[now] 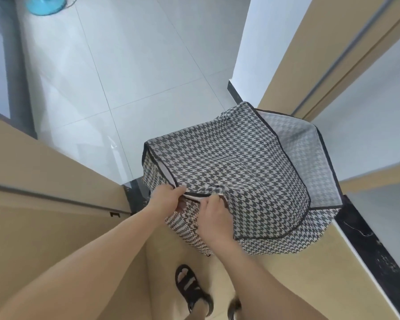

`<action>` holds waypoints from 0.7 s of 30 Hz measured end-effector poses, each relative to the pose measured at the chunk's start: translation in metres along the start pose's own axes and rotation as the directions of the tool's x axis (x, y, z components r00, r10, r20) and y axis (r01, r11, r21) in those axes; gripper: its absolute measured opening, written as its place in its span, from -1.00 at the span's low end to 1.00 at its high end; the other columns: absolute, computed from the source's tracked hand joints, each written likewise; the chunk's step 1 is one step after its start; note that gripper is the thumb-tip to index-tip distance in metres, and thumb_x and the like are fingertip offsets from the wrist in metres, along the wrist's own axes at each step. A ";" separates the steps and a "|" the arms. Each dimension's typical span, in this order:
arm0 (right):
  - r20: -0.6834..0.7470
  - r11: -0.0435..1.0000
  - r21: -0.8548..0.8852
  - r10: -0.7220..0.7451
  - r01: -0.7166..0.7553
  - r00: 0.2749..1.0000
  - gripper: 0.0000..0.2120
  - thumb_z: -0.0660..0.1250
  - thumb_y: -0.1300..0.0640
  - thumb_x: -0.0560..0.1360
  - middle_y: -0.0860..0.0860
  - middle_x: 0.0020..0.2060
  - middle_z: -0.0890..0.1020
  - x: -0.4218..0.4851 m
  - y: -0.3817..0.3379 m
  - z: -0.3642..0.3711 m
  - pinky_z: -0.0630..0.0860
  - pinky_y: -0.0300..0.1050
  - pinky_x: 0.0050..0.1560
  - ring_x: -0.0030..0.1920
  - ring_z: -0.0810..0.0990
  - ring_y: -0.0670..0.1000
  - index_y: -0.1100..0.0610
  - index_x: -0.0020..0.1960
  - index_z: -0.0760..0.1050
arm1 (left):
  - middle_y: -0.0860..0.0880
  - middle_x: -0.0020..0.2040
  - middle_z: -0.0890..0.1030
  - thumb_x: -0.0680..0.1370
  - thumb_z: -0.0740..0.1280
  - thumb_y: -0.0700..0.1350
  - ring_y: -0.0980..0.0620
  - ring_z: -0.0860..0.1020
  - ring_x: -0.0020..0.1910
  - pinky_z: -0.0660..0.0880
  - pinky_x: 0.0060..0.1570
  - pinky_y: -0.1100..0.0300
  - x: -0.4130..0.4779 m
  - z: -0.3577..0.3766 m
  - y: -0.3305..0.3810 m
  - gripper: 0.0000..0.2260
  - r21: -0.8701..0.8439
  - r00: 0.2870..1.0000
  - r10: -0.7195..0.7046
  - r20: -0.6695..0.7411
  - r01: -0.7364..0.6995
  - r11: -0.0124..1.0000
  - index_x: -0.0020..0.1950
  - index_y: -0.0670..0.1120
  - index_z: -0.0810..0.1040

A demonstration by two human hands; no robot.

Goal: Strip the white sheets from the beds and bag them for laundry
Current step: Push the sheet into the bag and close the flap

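A large black-and-white houndstooth laundry bag (236, 162) stands on the floor in a doorway, its lid flap lying over the top and its far right side gaping open to a pale lining (293, 139). My left hand (165, 197) pinches the bag's near dark-trimmed edge. Close beside it, my right hand (214, 215) grips the same edge, fingers curled over the fabric. No white sheet shows; what the bag holds is hidden by the flap.
Tan door frames (56, 181) flank me left and right, with a black threshold strip (367, 245) at the right. Pale tiled floor (136, 65) stretches ahead. A turquoise fan base (45, 4) sits at the far left. My sandalled foot (192, 289) is below the bag.
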State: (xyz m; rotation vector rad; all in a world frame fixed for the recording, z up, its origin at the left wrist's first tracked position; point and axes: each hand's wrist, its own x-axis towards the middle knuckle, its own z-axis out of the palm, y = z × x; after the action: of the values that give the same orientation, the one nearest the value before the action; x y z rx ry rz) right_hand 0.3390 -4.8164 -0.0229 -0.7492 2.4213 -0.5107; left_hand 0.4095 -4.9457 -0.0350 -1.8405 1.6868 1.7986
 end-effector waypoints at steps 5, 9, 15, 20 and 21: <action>0.096 0.991 -0.079 -0.104 0.112 0.990 -0.80 -0.01 -0.02 0.70 -0.10 -0.27 0.42 0.014 0.025 -0.015 0.26 -0.07 -0.32 -0.27 0.42 -0.04 0.04 -0.01 0.29 | -0.11 -0.43 0.66 0.61 0.38 -0.02 0.05 0.57 -0.55 0.38 -0.62 0.31 0.020 -0.026 0.001 -0.70 -0.054 0.995 -0.047 -0.090 0.042 0.998 -0.14 -0.26 0.62; 0.112 0.998 -0.057 -0.004 0.010 0.994 -0.76 0.00 -0.06 0.69 -0.07 -0.26 0.47 0.013 0.059 -0.020 0.30 -0.07 -0.34 -0.29 0.43 -0.07 0.02 -0.06 0.31 | -0.13 -0.39 0.68 0.59 0.39 0.02 0.03 0.57 -0.52 0.32 -0.61 0.28 0.034 -0.041 -0.005 -0.67 -0.049 0.989 -0.093 -0.117 0.088 0.995 -0.08 -0.27 0.63; 0.074 0.995 0.076 0.061 -0.067 0.995 -0.76 0.09 0.01 0.67 -0.06 -0.31 0.49 0.015 0.086 -0.032 0.36 -0.08 -0.31 -0.36 0.42 -0.08 0.00 -0.16 0.33 | -0.11 -0.41 0.67 0.60 0.38 0.03 0.04 0.57 -0.54 0.36 -0.61 0.29 0.037 -0.032 -0.005 -0.69 -0.022 0.984 -0.084 -0.160 0.082 0.996 -0.12 -0.22 0.60; 0.113 0.781 0.578 0.212 -0.238 0.971 -0.82 0.07 0.11 0.69 0.07 -0.35 0.67 -0.007 0.054 0.001 0.45 -0.25 -0.46 -0.48 0.57 -0.13 0.06 -0.04 0.39 | -0.17 -0.25 0.65 0.64 0.25 0.05 -0.12 0.65 -0.32 0.57 -0.25 0.06 0.034 -0.020 -0.007 -0.65 0.161 0.970 -0.002 -0.244 0.042 0.986 -0.21 -0.17 0.51; 0.119 0.792 0.570 0.183 -0.218 0.976 -0.82 0.07 0.10 0.70 0.04 -0.32 0.67 -0.015 0.057 0.005 0.47 -0.24 -0.41 -0.43 0.59 -0.14 0.02 -0.05 0.38 | -0.20 -0.20 0.65 0.64 0.24 0.04 -0.14 0.64 -0.29 0.57 -0.20 0.03 0.036 -0.026 -0.010 -0.67 0.133 0.968 -0.010 -0.253 0.045 0.990 -0.19 -0.17 0.51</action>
State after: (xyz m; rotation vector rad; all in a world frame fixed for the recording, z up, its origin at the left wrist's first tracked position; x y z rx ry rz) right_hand 0.3293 -4.7641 -0.0491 -0.2294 2.0726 -1.0591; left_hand 0.4228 -4.9816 -0.0594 -2.0918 1.8030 1.4465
